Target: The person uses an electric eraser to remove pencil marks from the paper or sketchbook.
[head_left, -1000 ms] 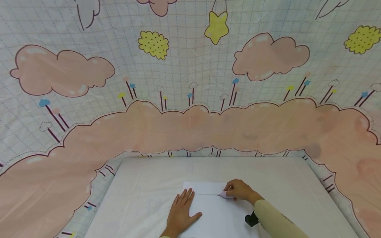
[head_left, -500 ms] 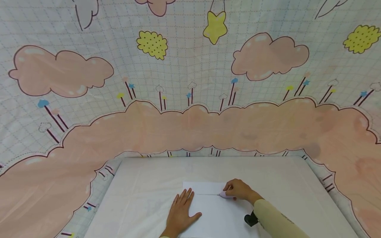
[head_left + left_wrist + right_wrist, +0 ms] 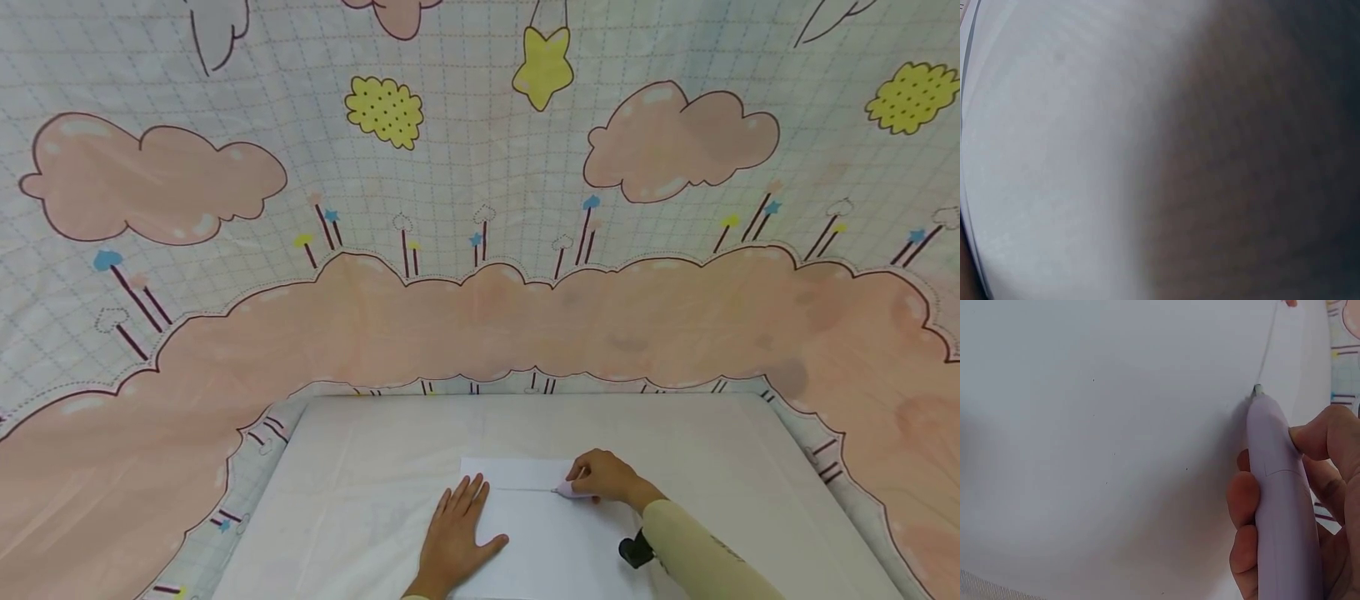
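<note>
While the lilac pen (image 3: 1279, 487) rests its tip on the white paper sheet (image 3: 540, 533), a thin line already runs from the tip toward the sheet's left side, so the step in hand looks like ruling or cutting a straight line across the upper part of the sheet. It could be a pen-style cutter; can't tell from these views. The right hand (image 3: 606, 480) pinches the barrel, thumb on one side, fingers curled round the other. The left hand (image 3: 456, 533) lies flat on the sheet's left part, fingers straight and slightly spread, pressing it down; its wrist view is only blur. The sheet sits near the front edge of the desk (image 3: 360, 450), about midway between left and right edges.

Judgement on next move: drag the tip on rightward along the same line, keep the sheet pinned, keep the stroke level.

Count: one sheet, one pen, two hands, one desk with a white cover. Behind it hangs one cartoon cloud-print cloth (image 3: 480, 250). A small black wrist mount (image 3: 634, 552) shows on the right sleeve.
</note>
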Demonstrator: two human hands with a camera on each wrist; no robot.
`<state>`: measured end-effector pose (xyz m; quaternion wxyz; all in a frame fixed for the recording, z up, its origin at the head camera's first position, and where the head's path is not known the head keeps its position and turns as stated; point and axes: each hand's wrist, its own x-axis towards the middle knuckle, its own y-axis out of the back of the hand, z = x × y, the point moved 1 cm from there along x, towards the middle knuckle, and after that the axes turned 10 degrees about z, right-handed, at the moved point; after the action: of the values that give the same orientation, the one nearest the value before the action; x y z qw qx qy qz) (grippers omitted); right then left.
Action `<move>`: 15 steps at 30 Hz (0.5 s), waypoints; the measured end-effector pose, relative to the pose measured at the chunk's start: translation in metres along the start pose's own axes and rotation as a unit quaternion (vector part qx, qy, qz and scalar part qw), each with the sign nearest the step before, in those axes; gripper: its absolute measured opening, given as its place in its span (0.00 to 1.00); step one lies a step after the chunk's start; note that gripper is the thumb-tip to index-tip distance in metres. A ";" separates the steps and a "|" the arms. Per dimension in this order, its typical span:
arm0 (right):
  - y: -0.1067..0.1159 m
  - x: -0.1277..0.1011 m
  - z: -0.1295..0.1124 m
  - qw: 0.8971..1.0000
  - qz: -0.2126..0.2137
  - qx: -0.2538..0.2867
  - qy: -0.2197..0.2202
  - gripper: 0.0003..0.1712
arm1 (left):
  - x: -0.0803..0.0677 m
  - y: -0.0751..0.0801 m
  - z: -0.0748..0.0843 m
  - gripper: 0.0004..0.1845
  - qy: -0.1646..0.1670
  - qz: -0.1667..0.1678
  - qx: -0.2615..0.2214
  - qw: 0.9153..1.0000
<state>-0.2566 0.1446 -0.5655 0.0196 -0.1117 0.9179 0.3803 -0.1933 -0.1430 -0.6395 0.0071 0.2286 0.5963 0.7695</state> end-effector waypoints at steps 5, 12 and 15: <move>-0.003 0.000 -0.003 1.000 -0.002 -0.002 -0.004 0.03 | 0.000 -0.002 -0.001 0.50 0.000 0.003 0.004 1.000; -0.004 0.001 -0.008 1.000 0.000 -0.008 -0.003 0.03 | -0.001 -0.003 -0.001 0.50 0.001 0.007 0.005 1.000; -0.002 0.001 -0.006 1.000 0.002 -0.016 -0.011 0.02 | 0.000 -0.002 -0.001 0.50 0.001 0.005 0.003 1.000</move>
<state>-0.2569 0.1385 -0.5630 0.0274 -0.1060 0.9115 0.3964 -0.1938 -0.1432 -0.6421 0.0022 0.2304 0.5979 0.7678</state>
